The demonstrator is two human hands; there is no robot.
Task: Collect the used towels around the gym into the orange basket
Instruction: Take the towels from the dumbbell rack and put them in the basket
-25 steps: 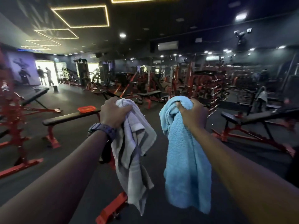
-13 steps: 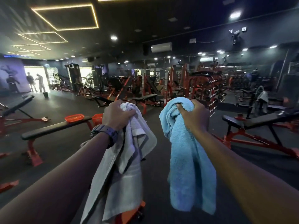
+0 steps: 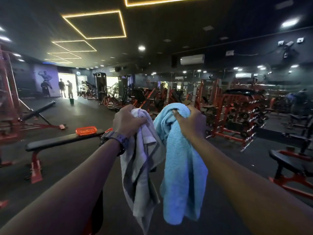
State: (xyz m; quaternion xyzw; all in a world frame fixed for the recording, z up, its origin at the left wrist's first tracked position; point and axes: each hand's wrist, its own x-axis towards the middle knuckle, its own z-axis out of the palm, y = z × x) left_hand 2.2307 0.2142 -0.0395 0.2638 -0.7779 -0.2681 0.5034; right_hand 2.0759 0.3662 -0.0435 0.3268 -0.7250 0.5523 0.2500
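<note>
Towels, two, both held up in front of the person at chest height, side by side and nearly touching. Item one: white towel (image 3: 142,160) with a grey stripe, bunched at its top in the left hand (image 3: 127,122), whose fingers are curled tight round the cloth; the rest hangs free below the fist, well clear of the floor. A dark wristwatch (image 3: 116,140) sits on the left wrist. Item two: light blue towel (image 3: 182,167), terry pile, gripped at its top by the right hand (image 3: 191,122), thumb and fingers clenched into the fabric; it hangs in a long fold. Item three: orange basket (image 3: 86,130), shallow, standing on the far end of a black padded bench (image 3: 59,141) with red legs, to the left of the left wrist and well apart from both towels. Surroundings: dark gym floor (image 3: 81,109); dumbbell rack (image 3: 243,114), red frame, to the right; a second bench (image 3: 288,160) at the right edge; two people (image 3: 65,89) standing in a bright doorway far left; square strip lights (image 3: 94,25) on the ceiling.
</note>
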